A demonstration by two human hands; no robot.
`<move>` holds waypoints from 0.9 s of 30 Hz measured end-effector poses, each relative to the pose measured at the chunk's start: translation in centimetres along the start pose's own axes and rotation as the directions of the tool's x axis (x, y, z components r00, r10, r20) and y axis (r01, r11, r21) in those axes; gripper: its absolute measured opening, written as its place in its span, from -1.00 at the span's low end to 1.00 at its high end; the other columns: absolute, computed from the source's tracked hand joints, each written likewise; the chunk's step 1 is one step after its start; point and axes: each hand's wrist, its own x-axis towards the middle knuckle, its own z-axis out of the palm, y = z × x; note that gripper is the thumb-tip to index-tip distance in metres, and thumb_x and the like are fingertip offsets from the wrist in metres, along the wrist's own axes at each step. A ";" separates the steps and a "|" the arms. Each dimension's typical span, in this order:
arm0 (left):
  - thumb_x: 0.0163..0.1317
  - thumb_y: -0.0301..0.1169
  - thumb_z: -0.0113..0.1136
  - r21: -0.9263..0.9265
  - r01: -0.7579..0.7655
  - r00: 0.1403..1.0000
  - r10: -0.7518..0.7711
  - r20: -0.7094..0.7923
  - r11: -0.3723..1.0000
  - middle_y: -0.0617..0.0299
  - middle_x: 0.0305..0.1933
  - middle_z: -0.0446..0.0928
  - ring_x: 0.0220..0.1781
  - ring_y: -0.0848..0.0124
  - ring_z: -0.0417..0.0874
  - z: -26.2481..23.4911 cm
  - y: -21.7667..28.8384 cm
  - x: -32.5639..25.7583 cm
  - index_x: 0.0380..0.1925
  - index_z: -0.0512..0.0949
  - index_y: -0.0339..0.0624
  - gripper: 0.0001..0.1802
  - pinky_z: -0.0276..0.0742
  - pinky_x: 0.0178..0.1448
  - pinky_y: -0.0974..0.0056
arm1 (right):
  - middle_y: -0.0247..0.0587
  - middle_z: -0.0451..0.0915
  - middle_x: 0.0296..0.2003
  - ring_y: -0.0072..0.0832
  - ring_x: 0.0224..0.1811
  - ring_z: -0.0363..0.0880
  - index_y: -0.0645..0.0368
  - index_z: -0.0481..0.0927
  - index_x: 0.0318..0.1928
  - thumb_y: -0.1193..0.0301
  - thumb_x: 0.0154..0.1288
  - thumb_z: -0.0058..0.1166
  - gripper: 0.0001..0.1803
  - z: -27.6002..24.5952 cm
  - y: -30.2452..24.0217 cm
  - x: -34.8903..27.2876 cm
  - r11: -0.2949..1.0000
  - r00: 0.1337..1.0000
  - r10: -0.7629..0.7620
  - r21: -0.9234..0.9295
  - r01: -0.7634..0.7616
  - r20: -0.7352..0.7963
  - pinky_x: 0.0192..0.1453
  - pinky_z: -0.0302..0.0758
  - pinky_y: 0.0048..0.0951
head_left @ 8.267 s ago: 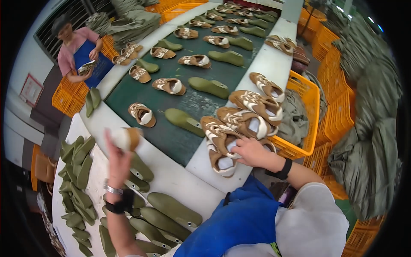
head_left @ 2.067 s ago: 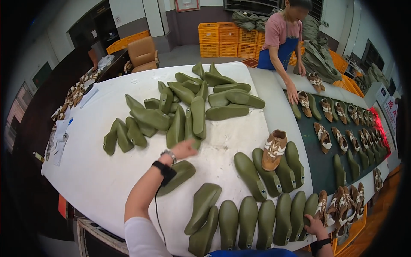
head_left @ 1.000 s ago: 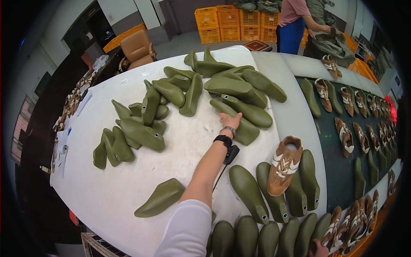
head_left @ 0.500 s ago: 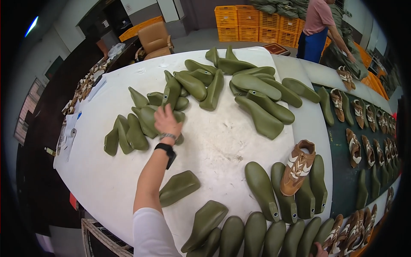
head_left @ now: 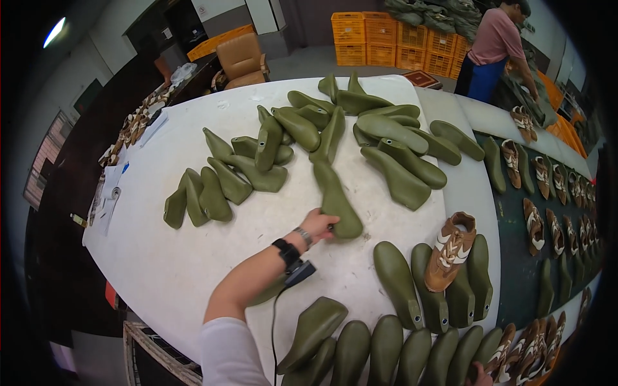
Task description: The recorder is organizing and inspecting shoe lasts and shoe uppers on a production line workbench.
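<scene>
My left hand (head_left: 318, 225) is closed on the toe end of a green shoe last (head_left: 339, 204), which lies lengthwise near the table's middle. Its narrow end points away, almost touching another last (head_left: 331, 136) in the far pile. Of my right hand (head_left: 479, 374), only some fingers show at the lower edge, against a front-row last (head_left: 465, 357); their grip is hidden. A brown and white laced shoe (head_left: 450, 252) rests on top of several lasts to the right. My left forearm partly covers one more last (head_left: 267, 291).
Loose lasts (head_left: 215, 195) lie at left and in a far-right pile (head_left: 402, 164). A dark green board (head_left: 512, 219) at right holds rows of shoes and lasts. Beyond the white table (head_left: 161, 257) are a brown chair (head_left: 241, 58), orange crates (head_left: 380, 45) and a person (head_left: 492, 48) bending over.
My left hand has moved right and nearer from the left pile, bringing a last into the table's middle. A dark device with a cord now shows at my left wrist. My right hand stays put.
</scene>
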 end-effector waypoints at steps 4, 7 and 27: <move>0.07 -0.40 0.17 -0.054 -0.211 0.969 0.216 0.122 0.976 0.14 -0.21 0.49 -0.22 0.35 0.54 7.5 3.3 4.5 0.05 0.34 -0.24 -0.49 0.54 -0.19 0.28 | 0.12 0.54 -0.35 0.03 -0.34 0.52 -0.29 0.22 0.19 0.29 0.09 0.07 -0.39 -0.2 -0.4 0.2 1.000 1.000 -0.004 -0.026 0.004 0.011 -0.27 0.47 -0.10; 0.09 -0.38 0.19 0.474 -0.705 0.651 0.747 0.137 0.528 0.10 -0.11 0.49 -0.06 0.24 0.53 4.8 6.7 7.9 0.10 0.31 -0.28 -0.45 0.45 0.05 0.24 | 0.11 0.54 -0.31 0.03 -0.32 0.52 -0.28 0.23 0.18 0.30 0.08 0.08 -0.39 0.4 0.1 0.5 0.999 0.999 -0.037 0.021 0.038 -0.030 -0.26 0.47 -0.11; 0.18 -0.22 0.08 -0.453 -0.329 0.942 0.255 -0.217 0.829 0.04 -0.13 0.45 -0.14 0.19 0.52 -7.5 9.5 -0.7 -0.03 0.32 -0.27 -0.55 0.51 0.00 0.10 | 0.06 0.54 -0.34 0.00 -0.40 0.53 -0.27 0.29 0.14 0.29 0.10 0.05 -0.46 0.0 -0.3 0.4 0.999 1.000 -0.018 0.027 0.018 -0.026 -0.35 0.48 -0.12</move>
